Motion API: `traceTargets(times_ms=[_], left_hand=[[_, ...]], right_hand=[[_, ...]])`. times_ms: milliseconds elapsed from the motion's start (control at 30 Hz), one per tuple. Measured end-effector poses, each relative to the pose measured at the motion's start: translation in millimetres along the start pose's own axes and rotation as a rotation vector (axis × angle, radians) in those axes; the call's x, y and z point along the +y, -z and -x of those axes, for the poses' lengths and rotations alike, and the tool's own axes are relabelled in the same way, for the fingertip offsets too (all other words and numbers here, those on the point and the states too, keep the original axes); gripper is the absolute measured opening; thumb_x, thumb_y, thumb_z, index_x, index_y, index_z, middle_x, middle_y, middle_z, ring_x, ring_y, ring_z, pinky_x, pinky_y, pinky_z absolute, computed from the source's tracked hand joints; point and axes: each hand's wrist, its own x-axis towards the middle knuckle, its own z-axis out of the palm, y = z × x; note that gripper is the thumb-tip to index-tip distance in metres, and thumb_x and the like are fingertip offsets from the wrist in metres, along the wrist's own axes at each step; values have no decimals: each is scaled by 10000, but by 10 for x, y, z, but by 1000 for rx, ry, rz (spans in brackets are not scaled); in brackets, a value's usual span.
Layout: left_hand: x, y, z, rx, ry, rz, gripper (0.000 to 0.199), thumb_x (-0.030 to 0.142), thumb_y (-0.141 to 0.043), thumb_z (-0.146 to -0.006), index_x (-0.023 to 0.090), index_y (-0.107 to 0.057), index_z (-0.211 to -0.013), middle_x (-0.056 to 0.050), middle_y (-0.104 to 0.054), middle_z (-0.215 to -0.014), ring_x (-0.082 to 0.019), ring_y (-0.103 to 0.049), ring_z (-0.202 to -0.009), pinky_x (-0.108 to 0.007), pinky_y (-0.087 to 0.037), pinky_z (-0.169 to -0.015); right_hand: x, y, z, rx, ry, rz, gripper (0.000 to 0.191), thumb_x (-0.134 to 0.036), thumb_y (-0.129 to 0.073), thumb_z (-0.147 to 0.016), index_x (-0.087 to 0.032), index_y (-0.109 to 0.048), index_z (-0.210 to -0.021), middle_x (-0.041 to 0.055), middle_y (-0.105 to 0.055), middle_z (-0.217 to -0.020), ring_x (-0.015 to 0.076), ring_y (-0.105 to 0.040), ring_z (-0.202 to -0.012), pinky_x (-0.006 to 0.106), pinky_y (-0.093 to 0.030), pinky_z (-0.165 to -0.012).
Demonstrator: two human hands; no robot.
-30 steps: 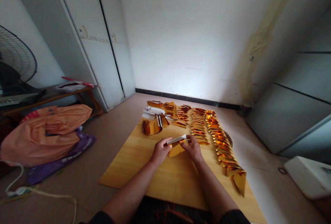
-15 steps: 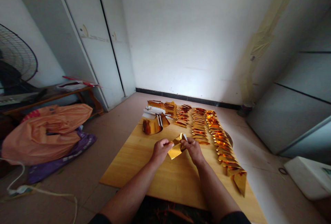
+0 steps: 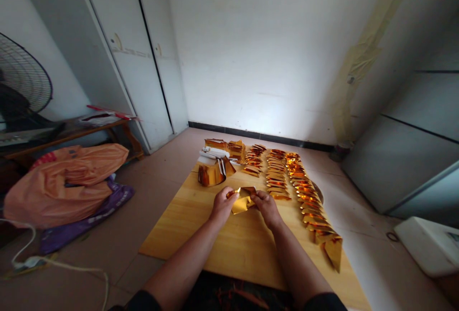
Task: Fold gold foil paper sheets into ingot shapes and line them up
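Foil sheet (image 3: 241, 205) pinched in closed grip by left hand (image 3: 222, 205) and right hand (image 3: 267, 206), over tabletop (image 3: 186, 227), near folded gold pieces (image 3: 276, 176).

The gold sheet (image 3: 241, 205) — its sides hidden in the grip of the left hand (image 3: 222, 205) and right hand (image 3: 267, 206) — shows only in part, the purple bag (image 3: 86, 226) bears print too blurred to read, and the view's edges cut off the fan (image 3: 24, 79) and white box (image 3: 425, 246).
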Motion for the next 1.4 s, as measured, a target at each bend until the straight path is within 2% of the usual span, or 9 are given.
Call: traceTargets(times_ms=[200,333,400,533,800,1133,1200,1267,1400], left_hand=[[-8,-31,-35,36,-38,30,247,405,-592,-722,170,-515,-707,43,-496,-635,-95,-468,-589,-182,-373,-543],[-31,-54,-37,101,-65,-28,244,419,-581,-728,179,-537,-724,42,-521,-653,-104,-484,-618,-189,-382,-577],[-17,-66,-31,114,-88,-58,234,417,-574,-733,184,-552,-749,40,-535,-667,-109,-494,-632,-192,-387,-592],[39,-84,-8,96,-94,-53,240,420,-575,-731,184,-536,-749,42,-522,-654,-107,-490,-615,-191,-384,-578],[25,-61,-14,50,-7,148,283,393,-661,-669,171,-485,-673,68,-466,-585,-72,-447,-539,-178,-356,-516],[22,-73,-55,12,147,402,328,353,-741,-556,160,-512,-691,40,-572,-603,-103,-541,-536,-210,-418,-529],[1,-61,-81,6,139,348,294,332,-724,-566,165,-511,-678,47,-559,-585,-102,-531,-526,-205,-407,-524],[-19,-50,-120,10,80,189,221,296,-685,-589,167,-519,-658,58,-530,-566,-94,-507,-523,-192,-380,-518],[-71,-46,-213,-10,-125,-233,67,202,-584,-645,167,-530,-623,58,-514,-576,-90,-484,-574,-181,-350,-555]], right_hand=[[-75,-8,26,45,-18,6,346,-448,-752,-558,-188,-645,-759,3,-640,-714,148,-581,-653,267,-494,-605],[-86,-37,54,60,-5,-56,387,-438,-752,-569,-202,-617,-845,8,-663,-770,156,-610,-674,267,-502,-612],[-52,-47,64,71,-40,-77,415,-451,-758,-569,-195,-587,-847,1,-656,-713,140,-600,-604,249,-485,-561],[13,-54,80,70,-117,-22,408,-496,-744,-584,-184,-523,-725,-32,-587,-532,96,-517,-450,198,-395,-432],[-13,-44,113,52,-100,-63,386,-429,-784,-538,-188,-489,-601,-27,-580,-475,92,-498,-425,211,-388,-444],[19,-11,122,45,-152,-61,373,-424,-777,-531,-172,-536,-665,12,-650,-547,104,-542,-450,216,-425,-480],[38,-5,104,55,-171,-3,355,-420,-755,-550,-176,-529,-669,12,-654,-562,109,-553,-460,217,-429,-486],[51,6,70,77,-190,152,301,-404,-715,-593,-183,-520,-656,-6,-629,-532,110,-541,-446,213,-406,-467],[22,38,-12,134,-156,734,190,-350,-633,-689,-186,-555,-632,-31,-578,-497,105,-519,-454,195,-318,-457]])
